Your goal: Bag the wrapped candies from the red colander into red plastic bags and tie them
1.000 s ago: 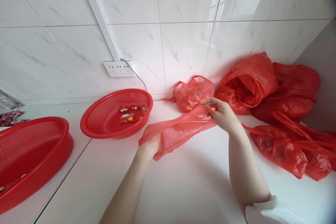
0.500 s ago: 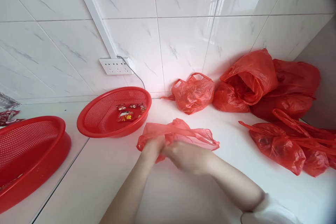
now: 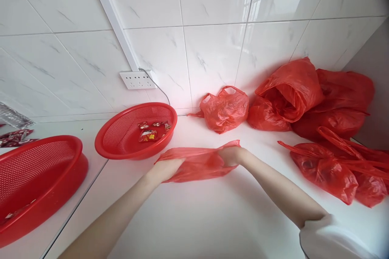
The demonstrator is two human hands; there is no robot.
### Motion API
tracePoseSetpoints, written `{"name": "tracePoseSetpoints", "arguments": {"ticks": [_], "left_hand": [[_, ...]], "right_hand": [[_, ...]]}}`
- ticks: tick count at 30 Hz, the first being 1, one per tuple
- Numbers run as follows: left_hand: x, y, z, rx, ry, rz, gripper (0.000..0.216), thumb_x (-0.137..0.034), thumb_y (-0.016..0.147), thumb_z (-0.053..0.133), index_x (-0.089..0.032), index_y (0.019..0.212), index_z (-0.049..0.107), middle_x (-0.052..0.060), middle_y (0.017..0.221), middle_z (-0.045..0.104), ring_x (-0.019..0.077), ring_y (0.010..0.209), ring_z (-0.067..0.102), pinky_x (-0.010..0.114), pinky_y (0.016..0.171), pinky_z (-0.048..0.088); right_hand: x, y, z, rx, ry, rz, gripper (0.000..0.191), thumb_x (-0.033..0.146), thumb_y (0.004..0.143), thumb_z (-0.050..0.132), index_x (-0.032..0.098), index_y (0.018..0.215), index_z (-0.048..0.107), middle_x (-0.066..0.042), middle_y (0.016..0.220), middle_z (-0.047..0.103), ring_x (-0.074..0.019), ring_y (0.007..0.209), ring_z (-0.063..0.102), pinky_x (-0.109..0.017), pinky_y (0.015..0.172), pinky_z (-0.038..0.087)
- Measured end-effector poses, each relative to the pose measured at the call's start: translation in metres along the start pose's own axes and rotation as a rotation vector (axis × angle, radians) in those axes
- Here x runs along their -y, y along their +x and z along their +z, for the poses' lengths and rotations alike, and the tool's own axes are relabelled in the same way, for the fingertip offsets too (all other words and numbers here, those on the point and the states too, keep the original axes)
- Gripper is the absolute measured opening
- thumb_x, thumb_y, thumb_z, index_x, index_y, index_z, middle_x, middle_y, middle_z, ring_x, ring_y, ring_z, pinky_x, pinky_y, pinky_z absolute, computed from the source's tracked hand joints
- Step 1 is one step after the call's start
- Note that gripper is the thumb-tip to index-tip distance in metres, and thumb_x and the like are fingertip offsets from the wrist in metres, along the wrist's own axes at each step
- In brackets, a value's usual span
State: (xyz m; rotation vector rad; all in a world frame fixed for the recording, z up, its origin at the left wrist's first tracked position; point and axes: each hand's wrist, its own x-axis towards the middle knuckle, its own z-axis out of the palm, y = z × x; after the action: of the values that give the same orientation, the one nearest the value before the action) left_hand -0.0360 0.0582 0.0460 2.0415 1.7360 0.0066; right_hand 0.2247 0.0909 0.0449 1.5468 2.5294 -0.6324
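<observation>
A thin red plastic bag (image 3: 197, 168) is stretched sideways between my two hands, just above the white tabletop. My left hand (image 3: 172, 168) reaches into its left side, and red plastic covers the fingers. On the right side, my right hand (image 3: 229, 156) is likewise inside the bag mouth with its fingers hidden. Whether the fingers are spread or closed does not show. Close to the left hand, a red perforated basket (image 3: 114, 131) holds several small wrapped packets (image 3: 148, 135).
A second red basket (image 3: 77, 158) stands at the left, near shiny packets (image 3: 15, 137). A small filled red bag (image 3: 226, 109) rests against the tiled wall. More red bags (image 3: 288, 85) pile up at the right, with tied ones (image 3: 325, 170) in front. A socket strip (image 3: 138, 79) is on the wall.
My hands were close together at the bag; now they are apart, left hand to the left, right hand to the right, both inside it. The bag is pulled wide between them.
</observation>
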Motion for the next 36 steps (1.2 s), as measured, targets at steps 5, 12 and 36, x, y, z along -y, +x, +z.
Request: {"name": "tracePoseSetpoints", "arguments": {"ticks": [5,12,36], "left_hand": [[-0.002,-0.015,0.001,-0.034,0.367,0.462,0.028,0.001,0.075,0.041,-0.02,0.079,0.058,0.001,0.065,0.057,0.0152,0.049,0.048,0.027,0.049,0.028],[0.0,-0.021,0.017,-0.134,0.493,0.907,0.052,-0.015,0.067,0.063,-0.02,0.118,0.058,0.012,0.118,0.064,0.0298,0.108,0.059,0.04,0.089,0.045],[0.08,-0.005,0.022,-0.7,-1.92,-0.396,0.081,-0.084,0.076,0.038,-0.015,0.118,0.046,0.021,0.106,0.063,0.0325,0.098,0.068,0.047,0.078,0.059]], "right_hand": [[0.02,-0.029,-0.014,-0.068,0.156,-0.379,0.029,0.023,0.088,0.06,0.027,0.116,0.067,-0.002,0.108,0.07,-0.0199,0.097,0.066,-0.031,0.083,0.053],[0.012,-0.018,0.016,-0.209,0.113,-0.517,0.072,0.034,0.077,0.073,0.024,0.143,0.047,-0.008,0.154,0.037,-0.029,0.142,0.033,-0.048,0.116,0.025],[0.003,-0.024,0.074,-0.689,-0.086,-0.606,0.04,0.042,0.099,0.04,0.015,0.116,0.064,-0.014,0.108,0.07,-0.0255,0.101,0.062,-0.042,0.092,0.046]]}}
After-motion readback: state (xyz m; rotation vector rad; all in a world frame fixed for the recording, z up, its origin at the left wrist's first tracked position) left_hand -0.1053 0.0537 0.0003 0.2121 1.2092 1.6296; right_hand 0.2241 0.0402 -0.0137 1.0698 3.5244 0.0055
